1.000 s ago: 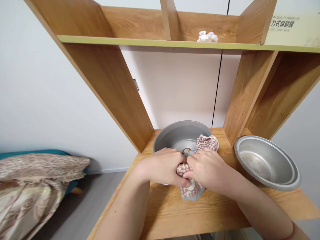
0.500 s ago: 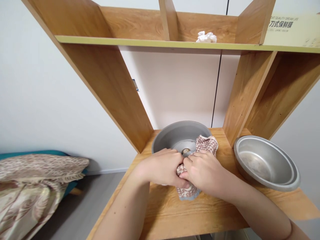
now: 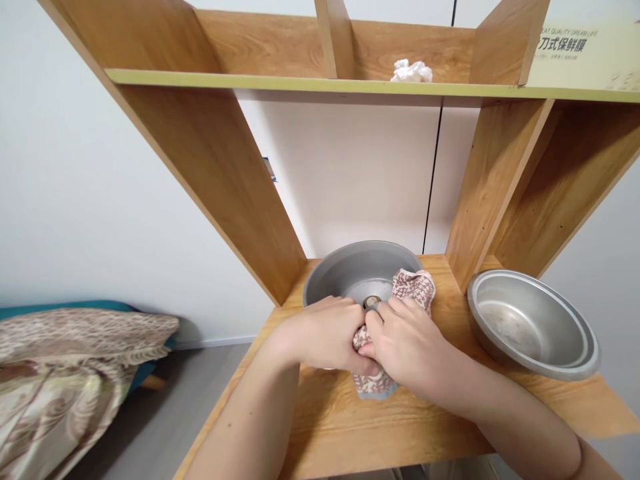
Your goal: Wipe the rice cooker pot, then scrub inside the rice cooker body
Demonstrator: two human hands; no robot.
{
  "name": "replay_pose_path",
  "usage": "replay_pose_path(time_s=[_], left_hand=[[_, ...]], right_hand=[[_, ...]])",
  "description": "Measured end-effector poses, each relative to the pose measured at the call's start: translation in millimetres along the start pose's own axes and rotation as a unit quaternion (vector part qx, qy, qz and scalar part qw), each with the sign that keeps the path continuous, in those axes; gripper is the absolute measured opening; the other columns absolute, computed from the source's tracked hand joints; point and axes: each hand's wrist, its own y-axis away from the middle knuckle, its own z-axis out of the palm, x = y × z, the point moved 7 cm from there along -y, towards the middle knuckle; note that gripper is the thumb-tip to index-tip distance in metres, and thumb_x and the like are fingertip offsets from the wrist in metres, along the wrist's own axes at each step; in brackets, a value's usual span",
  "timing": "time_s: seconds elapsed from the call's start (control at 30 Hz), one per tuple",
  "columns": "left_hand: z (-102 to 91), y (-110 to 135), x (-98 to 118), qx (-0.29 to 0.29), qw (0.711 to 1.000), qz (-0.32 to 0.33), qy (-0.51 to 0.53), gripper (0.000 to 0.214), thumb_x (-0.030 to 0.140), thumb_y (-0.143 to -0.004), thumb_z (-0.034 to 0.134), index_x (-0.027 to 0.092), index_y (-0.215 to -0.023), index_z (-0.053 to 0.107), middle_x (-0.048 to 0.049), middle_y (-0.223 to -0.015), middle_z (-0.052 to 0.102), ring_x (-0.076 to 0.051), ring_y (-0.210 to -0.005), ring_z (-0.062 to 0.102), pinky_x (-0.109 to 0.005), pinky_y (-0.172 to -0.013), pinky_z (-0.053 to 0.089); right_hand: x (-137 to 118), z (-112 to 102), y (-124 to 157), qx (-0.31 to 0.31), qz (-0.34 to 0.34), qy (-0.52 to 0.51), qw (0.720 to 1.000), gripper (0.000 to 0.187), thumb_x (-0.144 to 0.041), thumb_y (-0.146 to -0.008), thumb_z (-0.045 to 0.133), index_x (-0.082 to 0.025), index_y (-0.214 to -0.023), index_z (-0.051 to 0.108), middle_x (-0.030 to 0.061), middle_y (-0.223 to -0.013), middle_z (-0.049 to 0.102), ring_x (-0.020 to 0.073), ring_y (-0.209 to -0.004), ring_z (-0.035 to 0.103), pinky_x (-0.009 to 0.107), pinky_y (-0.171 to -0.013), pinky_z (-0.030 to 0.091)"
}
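A red-brown and white patterned cloth (image 3: 414, 288) is bunched over the near right rim of a grey round cooker pot (image 3: 345, 270). My left hand (image 3: 333, 332) is closed on the cloth at the near rim. Right beside it, my right hand (image 3: 403, 337) grips the same cloth, the two hands almost touching. One end of the cloth sticks out beyond my right hand, the other hangs below toward the tabletop. Inside the pot a small round metal fitting shows at the bottom centre. The near wall of the pot is mostly hidden by my hands.
A silver inner pot (image 3: 530, 327) stands at the right on the wooden desk (image 3: 400, 433). Above runs a shelf (image 3: 300, 83) with crumpled white tissue (image 3: 411, 71) and a cling-film box (image 3: 585, 60). A fringed, patterned cover (image 3: 75, 373) lies over teal furniture at the left.
My right hand has shifted very slightly up on the cloth. Both hands keep their grip, and the pots stay in place.
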Motion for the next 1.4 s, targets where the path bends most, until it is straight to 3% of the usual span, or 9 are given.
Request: replay_pose_path(time_s=[0.2, 0.5, 0.7, 0.97, 1.23, 1.4], left_hand=[[2.1, -1.2, -1.1, 0.006, 1.000, 0.013, 0.000, 0.032, 0.053, -0.063, 0.071, 0.024, -0.057, 0.058, 0.0045, -0.052, 0.055, -0.014, -0.052, 0.046, -0.028, -0.053, 0.029], [0.6, -0.5, -0.2, 0.003, 1.000, 0.006, 0.007, 0.031, 0.049, -0.063, 0.073, 0.024, -0.054, 0.057, 0.0061, -0.046, 0.049, -0.013, -0.047, 0.044, -0.029, -0.050, 0.030], [3.0, -1.6, -2.0, 0.004, 1.000, 0.010, -0.001, 0.032, 0.053, -0.063, 0.071, 0.024, -0.056, 0.059, 0.0052, -0.050, 0.053, -0.014, -0.050, 0.045, -0.028, -0.052, 0.030], [2.0, -0.9, -0.4, 0.005, 1.000, 0.009, 0.019, 0.033, 0.047, -0.064, 0.071, 0.023, -0.052, 0.052, 0.0068, -0.044, 0.041, -0.011, -0.045, 0.036, -0.028, -0.050, 0.029], [4.3, -1.7, -4.1, 0.002, 1.000, 0.012, 0.001, 0.033, 0.056, -0.064, 0.072, 0.024, -0.057, 0.062, 0.0050, -0.050, 0.055, -0.014, -0.051, 0.050, -0.029, -0.053, 0.032], [6.3, -2.2, -5.5, -0.011, 1.000, 0.008, -0.004, 0.032, 0.055, -0.066, 0.071, 0.025, -0.058, 0.064, 0.0047, -0.050, 0.055, -0.014, -0.052, 0.049, -0.028, -0.054, 0.032]], right_hand=[[1.0, 2.2, -1.7, -0.026, -0.018, -0.028, 0.999, 0.030, -0.044, -0.093, 0.062, -0.016, -0.085, 0.063, 0.0050, -0.077, 0.067, 0.0224, -0.078, 0.062, 0.036, -0.073, 0.040], [-0.2, 0.1, 0.8, 0.009, 0.000, -0.002, 1.000, 0.032, -0.047, -0.095, 0.058, -0.016, -0.087, 0.061, 0.0069, -0.082, 0.065, 0.0243, -0.083, 0.059, 0.037, -0.075, 0.040], [0.3, 0.8, -1.2, -0.028, -0.023, -0.028, 0.999, 0.027, -0.041, -0.093, 0.063, -0.016, -0.084, 0.062, 0.0056, -0.078, 0.068, 0.0219, -0.077, 0.062, 0.035, -0.072, 0.040], [-0.6, -1.0, 1.2, 0.011, -0.005, -0.005, 1.000, 0.032, -0.046, -0.096, 0.057, -0.016, -0.087, 0.060, 0.0066, -0.081, 0.066, 0.0238, -0.083, 0.061, 0.037, -0.075, 0.040], [1.8, -1.2, -1.1, -0.039, -0.021, -0.038, 0.998, 0.026, -0.041, -0.093, 0.063, -0.016, -0.086, 0.063, 0.0047, -0.077, 0.068, 0.0225, -0.084, 0.063, 0.035, -0.074, 0.038], [3.3, -3.1, -1.7, -0.047, -0.024, -0.050, 0.997, 0.024, -0.039, -0.093, 0.063, -0.016, -0.088, 0.064, 0.0036, -0.080, 0.070, 0.0214, -0.085, 0.063, 0.035, -0.073, 0.036]])
